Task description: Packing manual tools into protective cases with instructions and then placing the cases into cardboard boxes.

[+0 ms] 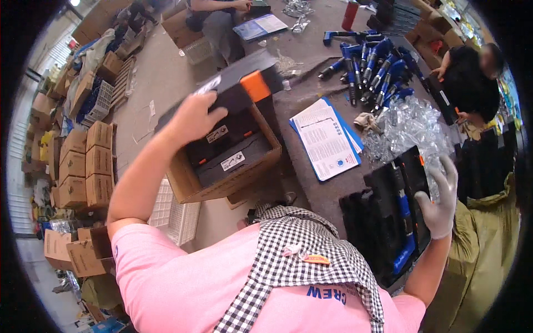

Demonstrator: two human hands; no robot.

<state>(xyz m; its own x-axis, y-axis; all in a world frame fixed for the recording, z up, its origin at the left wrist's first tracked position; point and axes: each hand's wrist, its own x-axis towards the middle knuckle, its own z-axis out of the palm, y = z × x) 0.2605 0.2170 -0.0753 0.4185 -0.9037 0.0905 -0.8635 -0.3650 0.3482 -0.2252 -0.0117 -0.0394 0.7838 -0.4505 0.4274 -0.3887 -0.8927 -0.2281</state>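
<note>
My left hand [191, 119] grips a black case [225, 77] with an orange latch. The case is tilted over a cardboard box [233, 186] and slightly smeared by motion; the fingers are partly hidden against it. Inside that box lie black cases [214, 166] with white labels. On the right, my gloved right hand [441, 197] has its fingers spread and holds nothing. It is beside an opened black case [366, 222], in which a blue-and-black tool [408, 222] lies. Whether the glove touches the case edge, I cannot tell.
Blue-and-black tools [375, 66] lie piled on the table beside clear plastic bags [413, 127] and printed sheets [325, 139]. A red bottle [350, 15] stands farther back. One person [469, 83] is at the right, another [216, 28] at the far side. Stacked cartons [86, 161] line the left.
</note>
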